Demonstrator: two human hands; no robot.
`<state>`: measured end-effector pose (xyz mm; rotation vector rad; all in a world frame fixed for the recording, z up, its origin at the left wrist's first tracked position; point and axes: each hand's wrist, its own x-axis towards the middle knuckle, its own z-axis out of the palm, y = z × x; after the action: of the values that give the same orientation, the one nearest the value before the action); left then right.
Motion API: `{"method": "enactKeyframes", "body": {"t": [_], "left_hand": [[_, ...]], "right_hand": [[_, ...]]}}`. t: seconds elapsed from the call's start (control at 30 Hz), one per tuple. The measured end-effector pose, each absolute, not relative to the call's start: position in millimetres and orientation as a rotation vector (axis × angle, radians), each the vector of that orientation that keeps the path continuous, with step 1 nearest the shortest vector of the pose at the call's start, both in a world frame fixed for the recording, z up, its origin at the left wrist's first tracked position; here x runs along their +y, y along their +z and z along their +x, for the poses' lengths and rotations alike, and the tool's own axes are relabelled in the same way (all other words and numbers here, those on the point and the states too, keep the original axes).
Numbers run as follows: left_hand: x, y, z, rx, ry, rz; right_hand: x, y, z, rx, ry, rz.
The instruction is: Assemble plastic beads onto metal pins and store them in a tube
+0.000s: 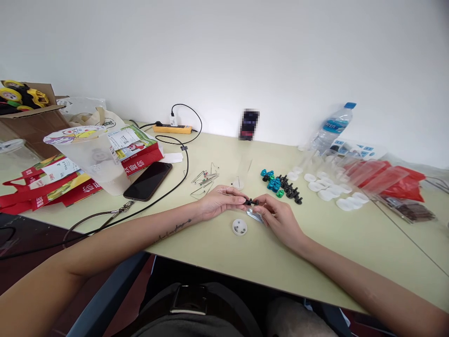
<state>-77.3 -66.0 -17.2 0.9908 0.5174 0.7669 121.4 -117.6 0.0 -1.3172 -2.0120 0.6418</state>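
Above the table, my left hand [219, 202] is closed, thumb and fingers pinching the left end of a small black plastic piece [250, 202]. A thin bent wire [223, 192] also lies across its fingers. My right hand [280, 217] pinches the other end of the same black piece. Just below them, some thin silvery strips or rods [255, 215] show on the table, partly hidden by the fingers. A round white dish [240, 227] with several tiny metal parts sits near my hands. Bent wires [206, 176] lie in a loose pile beyond my left hand.
Black knobs [289, 188] and blue knobs [274, 184] lie beyond my right hand, with white discs [324, 182] farther right. A water bottle [335, 124] leans at the wall. On the left are a phone [148, 181], a plastic cup [96, 161] and a black cable [168, 189].
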Motion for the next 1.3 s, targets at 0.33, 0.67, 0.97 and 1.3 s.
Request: {"method": "enactKeyframes", "body": {"t": [0.33, 0.67, 0.97, 1.3], "left_hand": [[-66.4, -15.6, -77.4, 0.516, 0.764, 1.005], [-66.8, -16.3, -77.6, 0.518, 0.749, 1.019], [-67.0, -15.3, -77.4, 0.520, 0.729, 1.028], [-66.6, -16.1, -76.9, 0.521, 0.762, 1.028]], "right_hand": [[-115.5, -4.0, 122.8, -2.008, 0.583, -1.310], [-116.1, -1.7, 121.5, -2.012, 0.618, -1.286], [-117.2, 1.9, 121.6, -2.073, 0.613, -1.270], [-114.4, -6.3, 123.1, -1.985, 0.624, -1.297]]}}
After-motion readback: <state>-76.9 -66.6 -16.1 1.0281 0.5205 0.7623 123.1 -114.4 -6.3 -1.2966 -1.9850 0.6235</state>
